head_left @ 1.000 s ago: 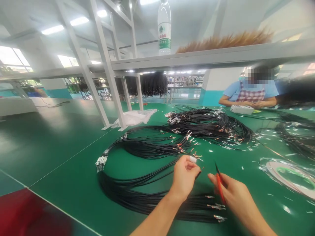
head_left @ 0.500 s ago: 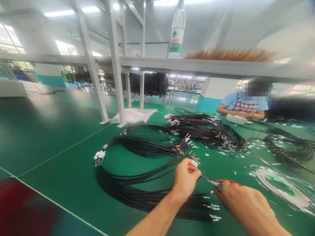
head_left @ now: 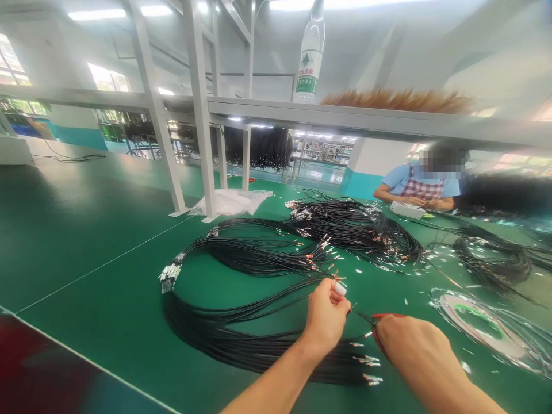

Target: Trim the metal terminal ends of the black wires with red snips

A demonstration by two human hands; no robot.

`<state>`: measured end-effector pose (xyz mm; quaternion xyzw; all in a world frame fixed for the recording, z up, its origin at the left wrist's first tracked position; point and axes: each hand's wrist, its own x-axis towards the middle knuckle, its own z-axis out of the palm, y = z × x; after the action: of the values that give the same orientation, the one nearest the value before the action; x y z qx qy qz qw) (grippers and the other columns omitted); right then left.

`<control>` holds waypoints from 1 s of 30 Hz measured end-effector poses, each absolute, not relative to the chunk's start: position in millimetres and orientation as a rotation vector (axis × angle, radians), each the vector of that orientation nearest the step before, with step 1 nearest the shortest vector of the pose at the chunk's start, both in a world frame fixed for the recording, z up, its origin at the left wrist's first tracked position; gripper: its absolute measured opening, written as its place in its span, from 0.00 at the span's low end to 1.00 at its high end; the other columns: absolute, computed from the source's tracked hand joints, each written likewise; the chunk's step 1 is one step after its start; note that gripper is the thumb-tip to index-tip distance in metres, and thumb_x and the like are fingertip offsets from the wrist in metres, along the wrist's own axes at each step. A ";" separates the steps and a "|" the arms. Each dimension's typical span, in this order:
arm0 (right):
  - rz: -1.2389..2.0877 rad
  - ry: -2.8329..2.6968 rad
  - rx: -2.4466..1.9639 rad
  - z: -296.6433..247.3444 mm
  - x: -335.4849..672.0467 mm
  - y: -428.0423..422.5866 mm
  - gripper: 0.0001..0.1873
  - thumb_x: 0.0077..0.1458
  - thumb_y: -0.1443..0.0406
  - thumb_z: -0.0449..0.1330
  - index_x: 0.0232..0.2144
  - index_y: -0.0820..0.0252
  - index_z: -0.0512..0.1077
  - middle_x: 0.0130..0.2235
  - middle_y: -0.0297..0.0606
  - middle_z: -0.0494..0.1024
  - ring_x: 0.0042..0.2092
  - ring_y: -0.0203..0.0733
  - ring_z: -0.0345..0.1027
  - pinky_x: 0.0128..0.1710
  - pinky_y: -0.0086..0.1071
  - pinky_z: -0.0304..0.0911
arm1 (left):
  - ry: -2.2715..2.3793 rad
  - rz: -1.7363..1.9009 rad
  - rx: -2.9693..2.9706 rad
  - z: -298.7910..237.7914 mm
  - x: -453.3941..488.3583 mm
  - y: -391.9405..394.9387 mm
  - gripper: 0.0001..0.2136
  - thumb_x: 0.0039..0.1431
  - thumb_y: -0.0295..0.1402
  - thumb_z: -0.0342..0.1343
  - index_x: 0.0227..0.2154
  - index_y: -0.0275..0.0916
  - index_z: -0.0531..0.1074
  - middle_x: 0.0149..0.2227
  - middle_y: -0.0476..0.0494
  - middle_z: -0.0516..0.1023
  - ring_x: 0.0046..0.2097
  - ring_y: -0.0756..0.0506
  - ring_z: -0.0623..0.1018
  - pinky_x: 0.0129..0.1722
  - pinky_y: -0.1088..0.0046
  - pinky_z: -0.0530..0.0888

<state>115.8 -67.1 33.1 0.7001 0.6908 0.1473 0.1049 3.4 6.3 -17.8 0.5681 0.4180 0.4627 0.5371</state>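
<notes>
My left hand (head_left: 328,310) is closed in a pinch on a thin black wire whose bare end pokes out past the fingertips. One of its fingers wears a white cover (head_left: 340,288). My right hand (head_left: 405,339) grips red-handled pliers or cutters (head_left: 374,329); their jaws point at the wire end, a small gap away. Below and left of my hands lies a curved bundle of black wires (head_left: 224,339) with silvery and copper tips at the right. A second bundle of black wires (head_left: 259,253) lies behind it.
A larger heap of black wires (head_left: 357,233) lies further back. At right are a spool (head_left: 483,322) with clear strands and scattered scraps. A white frame (head_left: 202,132) carries a shelf with a water bottle (head_left: 309,60). A person (head_left: 416,184) works across the green table (head_left: 107,224).
The pliers have turned and drawn slightly back from the wire end, with my right hand. My left hand keeps its pinch. The whole view has shifted slightly.
</notes>
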 end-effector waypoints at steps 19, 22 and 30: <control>-0.086 1.942 2.754 9.9 192.4 -45.1 0.21 0.56 0.58 0.52 0.13 0.56 0.63 0.21 0.51 0.74 0.27 0.62 0.71 0.24 0.40 0.56 | 1.233 1.060 1.761 -0.3 -24.0 20.5 0.04 0.54 0.32 0.54 0.31 0.39 0.68 0.24 0.52 0.71 0.26 0.51 0.68 0.29 0.76 0.62; -0.505 1.966 3.004 -13.6 198.5 -41.0 0.24 0.55 0.49 0.48 0.13 0.54 0.60 0.15 0.41 0.70 0.20 0.48 0.67 0.22 0.36 0.57 | 1.097 0.711 1.895 -5.3 -28.8 19.3 0.11 0.46 0.33 0.60 0.34 0.38 0.71 0.29 0.51 0.75 0.28 0.50 0.69 0.29 0.76 0.62; -1.588 1.987 3.339 -48.5 206.0 -36.2 0.29 0.46 0.39 0.52 0.24 0.60 0.66 0.17 0.35 0.71 0.15 0.34 0.57 0.16 0.28 0.51 | 1.110 0.674 2.230 -1.2 -20.0 16.1 0.05 0.52 0.26 0.54 0.26 0.38 0.74 0.25 0.50 0.75 0.28 0.50 0.69 0.29 0.75 0.60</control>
<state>206.0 -36.2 -48.5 0.6873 0.4089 -0.3269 -0.5036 -20.0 16.1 -1.2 0.8305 0.4133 0.2509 0.2767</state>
